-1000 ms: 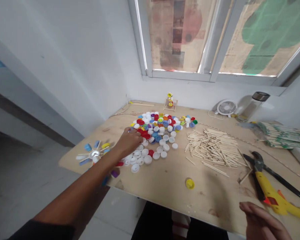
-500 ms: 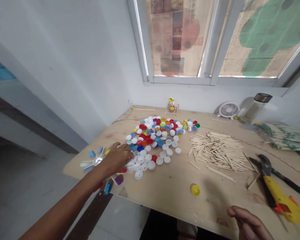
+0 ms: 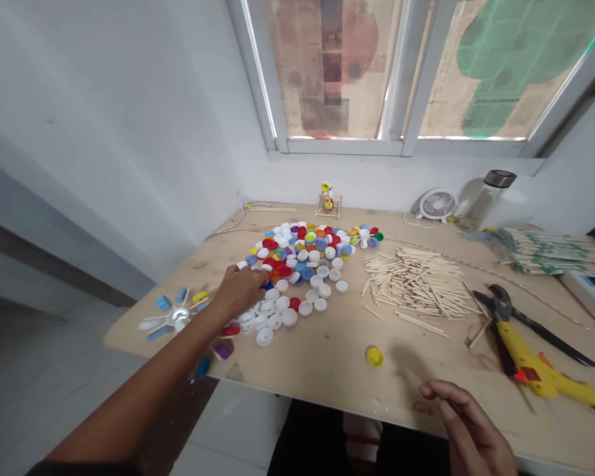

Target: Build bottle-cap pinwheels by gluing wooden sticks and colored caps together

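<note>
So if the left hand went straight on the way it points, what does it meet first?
The bottle cap pile. The left hand points up and right at its near edge, so it likely meets those caps first; depth is unclear.

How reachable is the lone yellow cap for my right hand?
Likely yes: the right hand is open close to the yellow cap, with only bare table between them.
</note>
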A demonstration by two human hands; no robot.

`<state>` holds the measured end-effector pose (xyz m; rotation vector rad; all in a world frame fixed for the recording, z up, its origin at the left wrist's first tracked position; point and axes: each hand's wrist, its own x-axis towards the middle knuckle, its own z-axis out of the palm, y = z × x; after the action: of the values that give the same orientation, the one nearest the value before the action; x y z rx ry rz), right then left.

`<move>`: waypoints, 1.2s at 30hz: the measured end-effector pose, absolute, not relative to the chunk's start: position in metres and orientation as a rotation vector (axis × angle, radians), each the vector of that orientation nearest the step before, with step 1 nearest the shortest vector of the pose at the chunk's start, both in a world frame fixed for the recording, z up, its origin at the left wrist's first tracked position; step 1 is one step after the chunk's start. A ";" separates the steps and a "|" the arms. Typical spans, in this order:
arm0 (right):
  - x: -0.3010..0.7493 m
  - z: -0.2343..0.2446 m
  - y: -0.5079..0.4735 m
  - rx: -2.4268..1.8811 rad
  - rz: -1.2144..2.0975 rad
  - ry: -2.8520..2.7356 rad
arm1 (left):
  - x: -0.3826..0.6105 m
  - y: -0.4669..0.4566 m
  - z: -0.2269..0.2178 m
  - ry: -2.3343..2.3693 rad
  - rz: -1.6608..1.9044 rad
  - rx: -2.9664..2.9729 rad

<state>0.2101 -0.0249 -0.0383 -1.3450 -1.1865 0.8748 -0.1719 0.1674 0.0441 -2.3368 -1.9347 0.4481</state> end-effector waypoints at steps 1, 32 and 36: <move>0.209 -0.039 -0.025 -1.345 0.874 -1.185 | -0.171 0.168 0.045 -1.934 0.461 -2.337; 0.192 -0.039 -0.015 -1.401 0.867 -1.270 | -0.129 0.185 0.022 -2.012 -0.020 -2.309; 0.178 -0.029 -0.018 -1.431 0.837 -1.128 | -0.121 0.181 0.015 -1.914 -0.050 -2.414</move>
<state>0.1781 -0.0177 -0.0294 -1.4310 -1.1279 0.8370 -0.1211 0.1810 0.0151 -2.4139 -1.9143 -0.0498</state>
